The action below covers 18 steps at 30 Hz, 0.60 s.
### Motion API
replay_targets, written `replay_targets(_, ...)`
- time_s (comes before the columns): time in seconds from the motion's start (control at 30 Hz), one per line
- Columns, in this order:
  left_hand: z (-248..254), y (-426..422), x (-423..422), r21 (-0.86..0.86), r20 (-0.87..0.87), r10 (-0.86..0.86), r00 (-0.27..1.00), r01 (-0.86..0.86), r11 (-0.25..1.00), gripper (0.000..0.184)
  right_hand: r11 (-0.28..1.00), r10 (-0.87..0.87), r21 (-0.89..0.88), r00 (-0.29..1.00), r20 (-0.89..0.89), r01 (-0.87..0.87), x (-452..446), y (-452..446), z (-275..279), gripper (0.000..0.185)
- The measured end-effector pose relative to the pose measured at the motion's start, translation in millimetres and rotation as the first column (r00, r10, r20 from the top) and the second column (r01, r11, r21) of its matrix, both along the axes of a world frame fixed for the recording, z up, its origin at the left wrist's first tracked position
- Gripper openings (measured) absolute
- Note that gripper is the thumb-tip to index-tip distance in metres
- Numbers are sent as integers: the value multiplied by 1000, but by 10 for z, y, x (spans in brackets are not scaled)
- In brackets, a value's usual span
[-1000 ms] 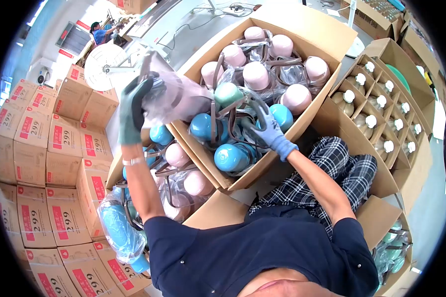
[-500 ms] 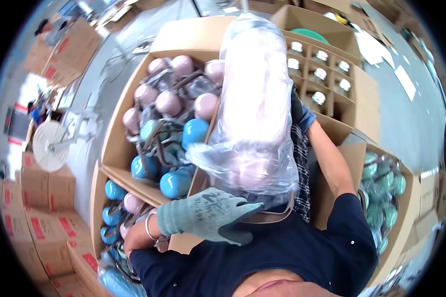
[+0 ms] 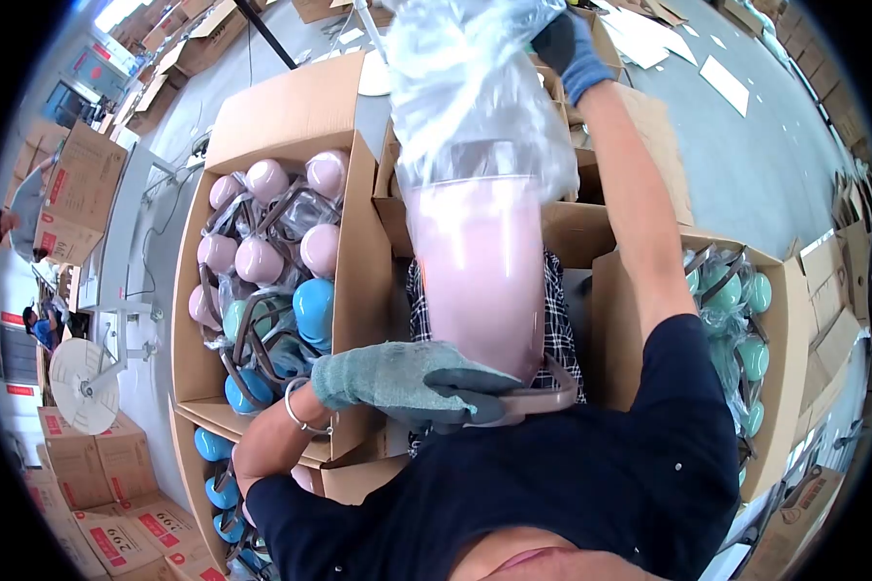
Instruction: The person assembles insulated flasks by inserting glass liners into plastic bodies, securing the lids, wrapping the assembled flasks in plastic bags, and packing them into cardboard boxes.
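head view: near the right edge of a brown cardboard box [image 3: 368,271], left hand [image 3: 417,384] grasps a glossy pink cylindrical jug [image 3: 480,261], probably stiff, slippery, surest by its curved brown handle [image 3: 549,399]; right hand [image 3: 569,56] clutches clear plastic bag [image 3: 475,87].

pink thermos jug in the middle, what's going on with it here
A person is handling the pink thermos jug. The left hand has hold of its near end, by the handle; the right hand grips the plastic bag at the far end. The bag covers only the far part; the near part is bare. More pink jugs sit in the left-hand carton.
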<state>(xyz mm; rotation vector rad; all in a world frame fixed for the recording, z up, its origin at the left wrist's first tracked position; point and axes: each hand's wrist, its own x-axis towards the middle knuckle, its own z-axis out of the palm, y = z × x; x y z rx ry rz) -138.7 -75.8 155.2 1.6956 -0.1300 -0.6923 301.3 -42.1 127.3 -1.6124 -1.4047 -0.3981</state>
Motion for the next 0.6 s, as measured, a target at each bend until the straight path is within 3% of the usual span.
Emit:
replay_targets(0.03, 81, 17, 29, 34, 40, 30, 999, -31, 999, 53, 946, 310, 100, 766, -563, -309, -322, -78, -98, 27)
replay_targets(0.07, 130, 39, 53, 66, 80, 57, 995, -63, 996, 53, 908, 310, 159, 366, -877, -388, -631, -184, -272, 31)
replay_targets(0.1, 149, 73, 74, -2, 219, 134, 966, -137, 991, 53, 907, 186, 111, 151, -971, -405, -853, -276, -518, 35)
replay_targets(0.13, 153, 128, 38, 15, 346, 256, 903, -278, 961, 53, 909, 140, -2, 311, -940, -416, -865, -325, -1020, 41)
replay_targets(0.17, 190, 176, 21, -40, 488, 406, 773, -444, 895, 53, 912, 120, -169, 639, -760, -373, -813, -404, -1776, 48)
replay_targets(0.2, 231, 243, 6, -120, 607, 525, 597, -583, 803, 53, 928, 85, -287, 888, -452, -235, -760, -496, -2547, 55)
replay_targets(0.23, 121, 450, -29, -135, 691, 565, 451, -687, 714, 50, 926, 55, -352, 971, -231, -136, -680, -676, -3084, 62)
replay_targets(0.27, -22, 646, -9, -167, 759, 581, 294, -774, 610, 49, 811, 43, -556, 967, -250, -180, -625, -886, -2930, 61)
replay_targets(0.33, -80, 809, 237, -363, 551, 824, 131, -852, 378, 43, 447, 0, -858, 960, -281, -251, -461, -1369, -2582, 59)
replay_targets(0.37, -254, 976, 412, -424, 510, 846, 152, -812, 402, 42, 217, -28, -936, 956, -291, -279, -327, -1640, -2525, 58)
replay_targets(0.4, -518, 1170, 605, -487, 470, 865, 174, -766, 419, 40, 459, -92, -863, 955, -281, -210, -373, -1522, -2050, 51)
replay_targets(0.43, -794, 1283, 873, -326, 652, 732, 197, -800, 505, 39, 684, -136, -721, 950, -280, -115, -432, -1401, -1550, 44)
replay_targets(0.47, -953, 1205, 1095, -403, 515, 813, 269, -761, 508, 36, 842, -160, -540, 949, -272, -13, -498, -1279, -1040, 37)
replay_targets(0.5, -1104, 1125, 1318, -480, 361, 871, 333, -734, 480, 34, 966, 109, -177, 918, -380, -188, -840, -1157, -478, 34)
replay_targets(0.53, -1171, 978, 1476, -715, -151, 862, 484, -656, 243, 31, 887, 413, 133, 630, -658, -442, -1121, -1075, -239, 32)
replay_targets(0.57, -1511, 966, 1556, -824, -79, 851, 519, -515, 238, 39, 931, 189, -168, 821, -539, -324, -1318, -1069, -239, 28)
replay_targets(0.6, -1530, 979, 1539, -843, -87, 850, 520, -493, 215, 42, 949, 185, -170, 906, -382, -265, -1394, -1068, -272, 28)
